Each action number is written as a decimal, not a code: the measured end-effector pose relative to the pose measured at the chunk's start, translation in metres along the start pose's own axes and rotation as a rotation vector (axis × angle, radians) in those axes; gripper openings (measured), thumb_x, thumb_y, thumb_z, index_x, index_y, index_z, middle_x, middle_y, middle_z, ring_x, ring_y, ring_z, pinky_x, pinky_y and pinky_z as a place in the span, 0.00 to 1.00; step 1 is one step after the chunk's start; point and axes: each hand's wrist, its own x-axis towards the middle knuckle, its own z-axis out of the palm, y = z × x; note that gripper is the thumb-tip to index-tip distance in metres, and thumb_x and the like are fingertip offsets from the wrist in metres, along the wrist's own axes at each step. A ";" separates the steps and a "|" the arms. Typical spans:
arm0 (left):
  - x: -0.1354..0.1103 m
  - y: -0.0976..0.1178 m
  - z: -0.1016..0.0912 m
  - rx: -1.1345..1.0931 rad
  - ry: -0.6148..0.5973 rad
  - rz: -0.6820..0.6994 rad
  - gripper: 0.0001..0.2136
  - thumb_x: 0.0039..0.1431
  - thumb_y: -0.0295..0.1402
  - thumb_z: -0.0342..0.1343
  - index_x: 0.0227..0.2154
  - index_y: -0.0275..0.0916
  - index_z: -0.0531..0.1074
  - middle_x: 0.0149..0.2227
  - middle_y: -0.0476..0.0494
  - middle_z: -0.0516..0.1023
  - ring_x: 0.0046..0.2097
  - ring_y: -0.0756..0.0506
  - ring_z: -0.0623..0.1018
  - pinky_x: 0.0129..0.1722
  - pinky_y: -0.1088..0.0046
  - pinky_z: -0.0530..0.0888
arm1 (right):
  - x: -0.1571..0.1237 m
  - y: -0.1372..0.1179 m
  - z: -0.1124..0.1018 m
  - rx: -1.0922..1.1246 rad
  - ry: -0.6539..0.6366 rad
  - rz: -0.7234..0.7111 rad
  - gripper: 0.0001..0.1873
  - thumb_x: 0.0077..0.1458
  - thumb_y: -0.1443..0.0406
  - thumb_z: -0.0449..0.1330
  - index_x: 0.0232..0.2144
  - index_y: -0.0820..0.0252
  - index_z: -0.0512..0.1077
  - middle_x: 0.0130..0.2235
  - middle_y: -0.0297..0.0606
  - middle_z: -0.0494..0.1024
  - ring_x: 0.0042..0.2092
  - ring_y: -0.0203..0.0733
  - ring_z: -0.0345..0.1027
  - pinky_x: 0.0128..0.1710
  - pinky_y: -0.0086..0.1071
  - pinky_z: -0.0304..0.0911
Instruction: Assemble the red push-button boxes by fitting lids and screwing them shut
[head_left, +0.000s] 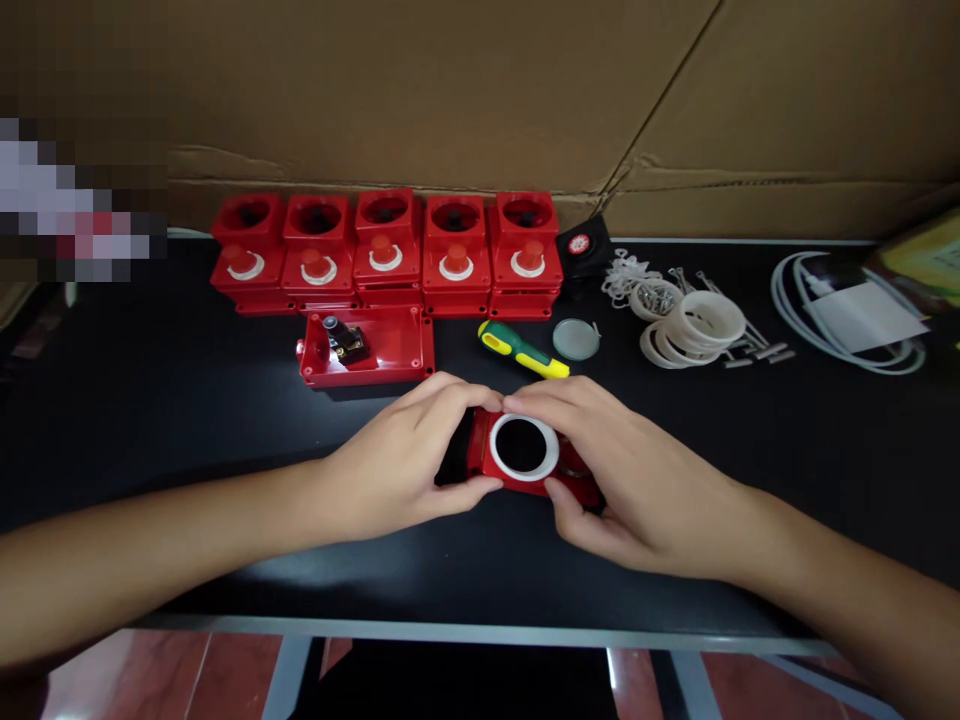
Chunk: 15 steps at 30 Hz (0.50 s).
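Observation:
A red box lid (501, 466) with a round hole rimmed by a white ring (524, 447) sits between both hands near the table's front. My left hand (405, 462) grips its left side, fingers curled over the top edge. My right hand (626, 478) holds its right side, with index finger and thumb pinching the white ring. An open red box base (367, 345) with a small switch part inside lies just beyond the hands.
Several red boxes with red buttons (386, 250) line the back of the black table (187, 420). A green-and-yellow screwdriver (523, 350), a round clear disc (576, 339), white rings (701, 325), screws and a coiled white cable (847, 310) lie to the right. Cardboard stands behind.

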 end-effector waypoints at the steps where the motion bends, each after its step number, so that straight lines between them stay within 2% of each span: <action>1: 0.000 0.000 0.000 -0.003 0.003 0.009 0.24 0.72 0.34 0.71 0.63 0.44 0.67 0.58 0.38 0.82 0.58 0.36 0.83 0.60 0.57 0.84 | 0.001 0.000 0.000 0.001 0.001 0.001 0.34 0.64 0.74 0.60 0.71 0.65 0.65 0.59 0.56 0.83 0.60 0.57 0.78 0.60 0.51 0.81; 5: 0.001 0.001 0.000 -0.004 0.006 0.026 0.24 0.73 0.32 0.70 0.63 0.44 0.66 0.58 0.38 0.82 0.60 0.36 0.83 0.60 0.56 0.84 | 0.001 -0.002 0.000 -0.041 0.000 -0.009 0.31 0.66 0.73 0.61 0.69 0.67 0.66 0.57 0.57 0.84 0.58 0.58 0.78 0.57 0.51 0.82; 12: 0.001 0.000 -0.001 0.002 0.008 0.021 0.23 0.73 0.32 0.70 0.63 0.44 0.66 0.59 0.37 0.82 0.60 0.35 0.83 0.61 0.56 0.83 | -0.005 -0.008 0.007 -0.189 0.000 0.012 0.30 0.71 0.74 0.58 0.72 0.71 0.65 0.61 0.61 0.80 0.60 0.63 0.73 0.58 0.56 0.80; 15: 0.001 -0.002 -0.001 0.012 0.005 0.028 0.22 0.74 0.34 0.70 0.63 0.43 0.66 0.58 0.38 0.82 0.58 0.36 0.83 0.59 0.57 0.83 | -0.006 -0.008 0.007 -0.210 0.012 0.032 0.26 0.77 0.67 0.59 0.72 0.71 0.66 0.60 0.61 0.79 0.58 0.62 0.72 0.56 0.56 0.81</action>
